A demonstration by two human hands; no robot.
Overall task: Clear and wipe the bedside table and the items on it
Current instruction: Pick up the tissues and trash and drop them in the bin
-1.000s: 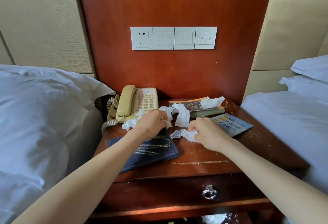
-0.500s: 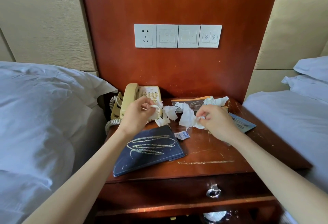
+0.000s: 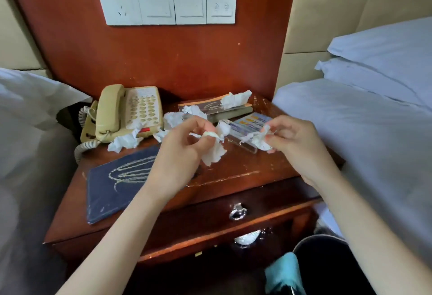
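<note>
Head cam: biggest things first. I see two beds w/ white linen, left bed (image 3: 30, 131) and right bed (image 3: 364, 126), either side of a red-brown bedside table (image 3: 233, 173). Wood wall panel (image 3: 163, 56) behind it carries a row of switches (image 3: 166, 4). Bin (image 3: 327, 264) sits low right by the table, w/ a teal cloth (image 3: 282, 271) draped at its left edge.

On the table: dark blue folder (image 3: 117, 187) at front left, lying flat, partly under my left forearm. Beige phone (image 3: 128, 112) at back left, handset on cradle, coiled cord hanging off the left side. Booklets (image 3: 217, 107) stacked at back centre, a printed card in a clear stand (image 3: 247, 126) just in front of them. Drawer below has a metal ring pull (image 3: 237, 211).

Crumpled tissues: one by the phone's front corner (image 3: 125, 141), one between phone and booklets (image 3: 174, 118), one on top of the booklets (image 3: 236, 99).

Left hand (image 3: 182, 152) raised above the table middle, fingers pinching a tissue wad (image 3: 214, 152) that hangs down. Right hand (image 3: 294, 140) raised too, apart from the left, fingertips pinching a smaller tissue scrap (image 3: 260, 139) over the card stand.
</note>
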